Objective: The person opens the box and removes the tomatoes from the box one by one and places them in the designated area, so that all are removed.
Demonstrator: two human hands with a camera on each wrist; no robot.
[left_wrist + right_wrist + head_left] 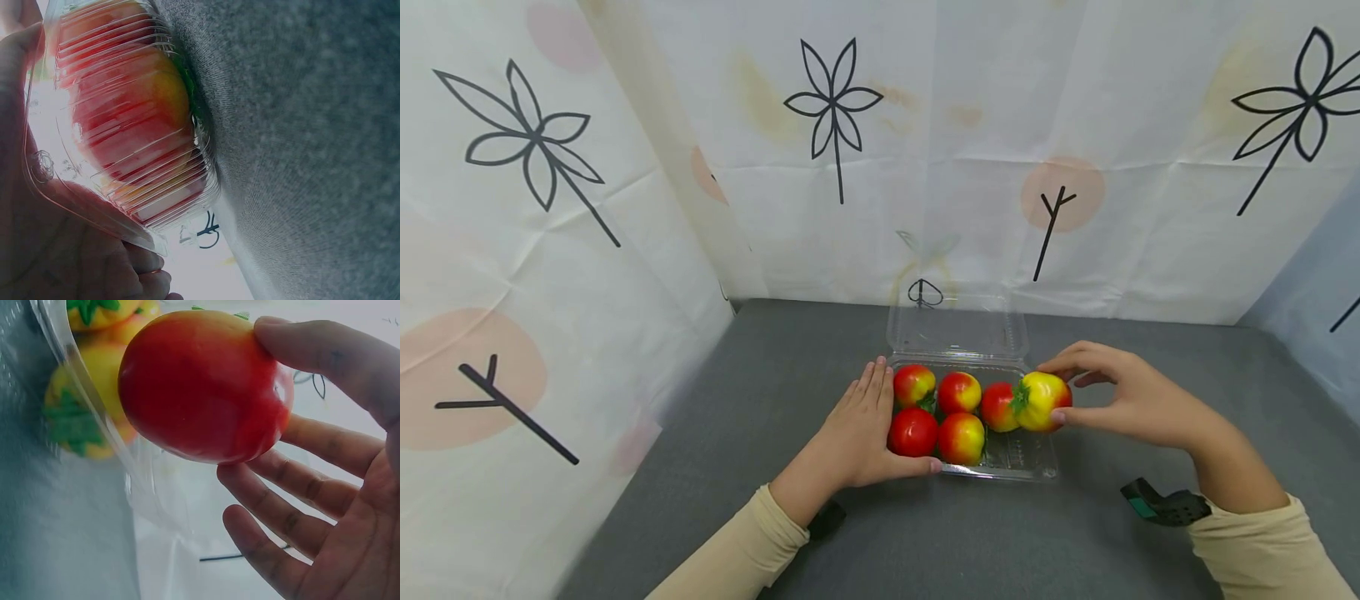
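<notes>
A clear plastic clamshell box (1018, 458) holds several red-and-yellow tomatoes (913, 432) with green tops. My left hand (867, 429) lies along the box's left side, fingers straight, thumb stretched along the front rim. In the left wrist view the ribbed box wall (140, 169) shows with the fruit behind it. My right hand (1123, 392) holds one tomato (1042, 402) between thumb and fingers over the right end of the box; its yellow, green-topped end faces left. The right wrist view shows this tomato's red underside (203, 394), beside the box rim.
The box's clear lid (958, 325) stands open at the back, close to a white patterned cloth wall (970, 192). A grey tabletop (760, 383) lies under everything. Dark bands (1165, 504) sit near both wrists.
</notes>
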